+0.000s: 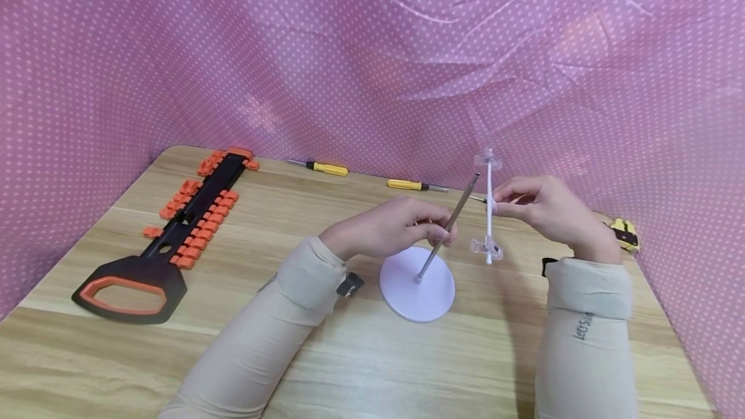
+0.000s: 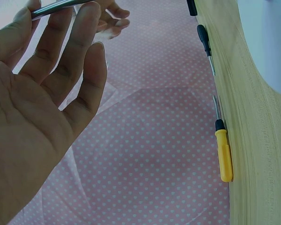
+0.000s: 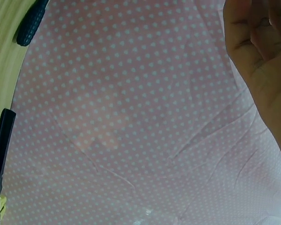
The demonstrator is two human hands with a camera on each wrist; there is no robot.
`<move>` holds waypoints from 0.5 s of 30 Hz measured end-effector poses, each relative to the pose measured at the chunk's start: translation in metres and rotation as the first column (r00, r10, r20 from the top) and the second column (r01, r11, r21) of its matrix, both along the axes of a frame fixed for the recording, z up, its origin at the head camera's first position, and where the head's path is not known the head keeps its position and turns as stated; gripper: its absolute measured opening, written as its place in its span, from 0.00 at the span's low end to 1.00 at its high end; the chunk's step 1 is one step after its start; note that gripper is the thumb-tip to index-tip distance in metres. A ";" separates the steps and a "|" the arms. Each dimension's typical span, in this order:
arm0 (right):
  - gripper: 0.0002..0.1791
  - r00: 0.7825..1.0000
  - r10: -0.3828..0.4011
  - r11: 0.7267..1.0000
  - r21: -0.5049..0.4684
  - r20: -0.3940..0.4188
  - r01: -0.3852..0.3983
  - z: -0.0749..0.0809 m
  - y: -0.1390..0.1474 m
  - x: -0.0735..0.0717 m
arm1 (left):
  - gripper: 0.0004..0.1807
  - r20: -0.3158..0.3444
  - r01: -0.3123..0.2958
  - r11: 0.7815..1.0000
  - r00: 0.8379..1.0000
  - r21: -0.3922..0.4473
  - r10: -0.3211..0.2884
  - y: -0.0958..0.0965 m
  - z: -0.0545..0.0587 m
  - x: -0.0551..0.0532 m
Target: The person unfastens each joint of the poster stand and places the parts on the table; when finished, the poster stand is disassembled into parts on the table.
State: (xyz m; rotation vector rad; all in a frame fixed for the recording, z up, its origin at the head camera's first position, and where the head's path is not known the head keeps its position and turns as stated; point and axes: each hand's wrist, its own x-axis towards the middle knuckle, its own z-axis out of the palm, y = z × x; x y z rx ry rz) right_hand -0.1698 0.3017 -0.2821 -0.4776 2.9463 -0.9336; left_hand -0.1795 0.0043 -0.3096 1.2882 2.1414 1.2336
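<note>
My left hand (image 1: 401, 228) pinches a thin metal rod (image 1: 460, 207) between thumb and fingers. The rod leans to the right and rises from the centre of a round white base (image 1: 418, 299), together forming a stand. In the left wrist view, the rod (image 2: 56, 7) crosses the fingertips, and the base (image 2: 269, 44) shows at the upper right. Just right of the rod, my right hand (image 1: 544, 209) pinches the middle of a white bar (image 1: 489, 193), held upright. Clear plastic clips (image 1: 487, 247) sit near both its ends. Only part of the right hand (image 3: 267, 61) enters its own wrist view.
A black rack (image 1: 200, 202) with orange clips and a loop handle lies on the left of the wooden table. Two yellow-handled screwdrivers (image 1: 330, 169) lie along the back edge. A black-handled screwdriver (image 2: 203, 37) lies there too. At the right edge is a yellow-and-black object (image 1: 625, 235). Pink dotted cloth (image 1: 349, 50) hangs behind.
</note>
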 end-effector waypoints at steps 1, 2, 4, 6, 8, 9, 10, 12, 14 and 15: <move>0.06 1.000 -0.001 1.000 0.006 0.008 0.001 0.000 0.000 0.000 | 0.10 -0.002 0.001 1.000 1.000 0.000 -0.001 0.000 0.000 0.000; 0.07 1.000 -0.002 1.000 0.014 0.015 0.002 0.000 0.000 0.000 | 0.10 -0.004 0.002 1.000 1.000 0.000 -0.002 0.000 0.000 0.000; 0.07 1.000 -0.003 1.000 0.029 0.027 0.002 -0.001 0.000 0.000 | 0.10 -0.009 0.003 1.000 1.000 0.000 -0.003 0.000 -0.001 0.000; 0.08 0.999 -0.008 0.999 0.047 0.041 0.006 -0.002 0.000 0.000 | 0.10 -0.014 0.002 1.000 1.000 -0.002 -0.002 0.000 -0.001 0.000; 0.08 0.998 -0.012 0.998 0.066 0.055 0.008 -0.004 0.001 -0.002 | 0.10 -0.020 0.000 1.000 1.000 -0.008 0.000 0.000 -0.001 0.000; 0.08 0.998 -0.012 0.997 0.073 0.060 0.007 -0.005 0.001 -0.003 | 0.10 -0.023 -0.002 1.000 1.000 -0.011 0.002 0.000 -0.001 0.000; 0.08 0.998 -0.013 0.997 0.077 0.069 0.008 -0.006 0.001 -0.004 | 0.10 -0.026 -0.004 1.000 1.000 -0.015 0.003 0.000 0.000 0.000; 0.07 0.996 -0.010 0.996 0.084 0.089 0.002 -0.009 0.002 -0.005 | 0.10 -0.029 -0.006 1.000 1.000 -0.022 0.006 0.000 0.000 0.000; 0.07 0.994 0.001 0.997 0.081 0.108 -0.009 -0.012 0.002 -0.007 | 0.10 -0.032 -0.006 1.000 0.999 -0.026 0.005 -0.001 0.000 0.000; 0.07 0.993 0.007 0.997 0.078 0.117 -0.016 -0.014 0.002 -0.008 | 0.10 -0.032 -0.006 1.000 0.999 -0.028 0.005 -0.001 0.000 0.000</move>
